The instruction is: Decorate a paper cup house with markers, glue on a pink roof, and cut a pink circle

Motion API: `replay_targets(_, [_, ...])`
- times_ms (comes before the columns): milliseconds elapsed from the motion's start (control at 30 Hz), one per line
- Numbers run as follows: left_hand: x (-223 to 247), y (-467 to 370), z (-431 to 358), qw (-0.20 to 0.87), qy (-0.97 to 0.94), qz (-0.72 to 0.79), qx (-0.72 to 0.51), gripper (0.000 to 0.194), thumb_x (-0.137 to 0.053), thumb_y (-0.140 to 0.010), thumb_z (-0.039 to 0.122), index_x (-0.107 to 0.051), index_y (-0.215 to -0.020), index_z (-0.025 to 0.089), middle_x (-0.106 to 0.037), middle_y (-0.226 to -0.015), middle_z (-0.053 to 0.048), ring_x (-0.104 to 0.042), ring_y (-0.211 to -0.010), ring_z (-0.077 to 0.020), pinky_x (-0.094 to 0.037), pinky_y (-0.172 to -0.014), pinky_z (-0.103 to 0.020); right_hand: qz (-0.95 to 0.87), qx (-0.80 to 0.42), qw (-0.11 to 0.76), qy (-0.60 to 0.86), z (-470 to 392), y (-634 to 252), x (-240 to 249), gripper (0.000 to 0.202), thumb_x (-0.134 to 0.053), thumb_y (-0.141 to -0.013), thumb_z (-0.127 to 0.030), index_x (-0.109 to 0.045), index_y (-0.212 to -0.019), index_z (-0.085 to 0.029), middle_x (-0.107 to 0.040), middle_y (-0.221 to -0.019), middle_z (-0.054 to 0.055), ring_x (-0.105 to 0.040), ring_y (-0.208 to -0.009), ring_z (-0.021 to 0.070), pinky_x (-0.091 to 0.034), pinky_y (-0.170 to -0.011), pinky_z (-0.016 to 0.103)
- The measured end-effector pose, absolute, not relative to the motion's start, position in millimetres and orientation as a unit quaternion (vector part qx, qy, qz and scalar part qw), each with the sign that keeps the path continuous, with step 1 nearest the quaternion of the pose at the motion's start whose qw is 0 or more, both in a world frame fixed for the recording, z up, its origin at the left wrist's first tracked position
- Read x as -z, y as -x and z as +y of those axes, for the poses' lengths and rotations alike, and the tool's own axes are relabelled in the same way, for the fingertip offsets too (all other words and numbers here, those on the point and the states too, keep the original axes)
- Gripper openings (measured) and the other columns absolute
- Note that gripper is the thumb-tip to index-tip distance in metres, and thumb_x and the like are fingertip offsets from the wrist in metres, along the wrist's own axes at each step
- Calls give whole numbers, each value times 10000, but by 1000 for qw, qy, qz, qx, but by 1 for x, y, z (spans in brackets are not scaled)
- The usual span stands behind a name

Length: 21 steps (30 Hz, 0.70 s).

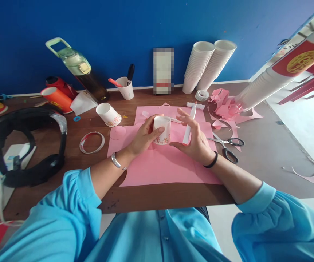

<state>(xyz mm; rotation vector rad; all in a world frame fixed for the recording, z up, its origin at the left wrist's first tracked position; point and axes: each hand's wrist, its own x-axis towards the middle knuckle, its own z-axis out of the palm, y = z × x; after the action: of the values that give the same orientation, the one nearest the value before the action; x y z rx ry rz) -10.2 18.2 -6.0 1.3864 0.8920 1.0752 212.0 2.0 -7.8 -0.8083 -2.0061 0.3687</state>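
Observation:
My left hand (147, 134) is wrapped round a white paper cup (162, 125), which stands bottom up with orange drawings along its lower edge. In my right hand (197, 142) a white marker pen (191, 123) with an orange tip is tucked against the fingers, tip pointing up. The right thumb reaches close to the cup's lower right side; I cannot tell whether it touches. Both hands are over pink paper sheets (168, 167). A second decorated paper cup (108, 114) stands upside down to the left.
Scissors (229, 145) and pink scraps (225, 103) lie at the right, near tall stacks of paper cups (197, 65). At the back are a bottle (77, 69), a pen cup (125, 89) and a phone-like blurred object (163, 71). A black head strap (28, 145) lies left, beside a tape roll (91, 142).

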Motion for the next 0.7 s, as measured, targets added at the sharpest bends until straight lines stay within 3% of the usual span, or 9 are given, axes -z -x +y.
replay_targets(100, [4,9,17,550,-598,376,-446,505,-723,-903,546,-623,-1294,243,-642,-1312,-78,-575,-1217,-266,-481,-1014,-364,-837,-116,434,311,2,-211,5,842,-813,-885,-422,-313,-1553,-304,-427,-1659,184,-443,-1527,381,-483,-1151,647])
replay_targets(300, [4,6,15,565,-606,346,-440,488,-713,-922,524,-625,-1312,244,-607,-1418,-86,-565,-1292,-287,-477,-1066,-381,-857,-76,407,306,1,-207,9,826,-783,-905,-331,-300,-1573,-278,-493,-1611,195,-496,-1486,376,-507,-1117,614])
replay_targets(400, [5,10,15,601,-607,309,-419,625,-735,-898,544,-564,-1420,244,-558,-1516,-114,-520,-1391,-336,-462,-1124,-427,-858,-81,391,324,2,-209,10,802,-771,-907,-317,-316,-1566,-275,-534,-1581,186,-564,-1421,374,-527,-1092,599])
replay_targets(533, [4,14,14,627,-617,283,-381,953,-885,-763,461,-404,-1571,314,-368,-1685,-111,-339,-1554,-392,-425,-1198,-483,-845,-90,410,330,4,-215,8,826,-802,-888,-345,-318,-1554,-268,-553,-1560,193,-607,-1373,371,-547,-1077,577])
replay_targets(700, [4,10,14,617,-630,279,-380,952,-903,-752,393,-409,-1560,298,-406,-1657,-131,-373,-1544,-377,-404,-1227,-509,-838,-95,431,321,6,-219,7,803,-818,-883,-367,-355,-1528,-251,-566,-1541,215,-620,-1362,361,-572,-1045,535])
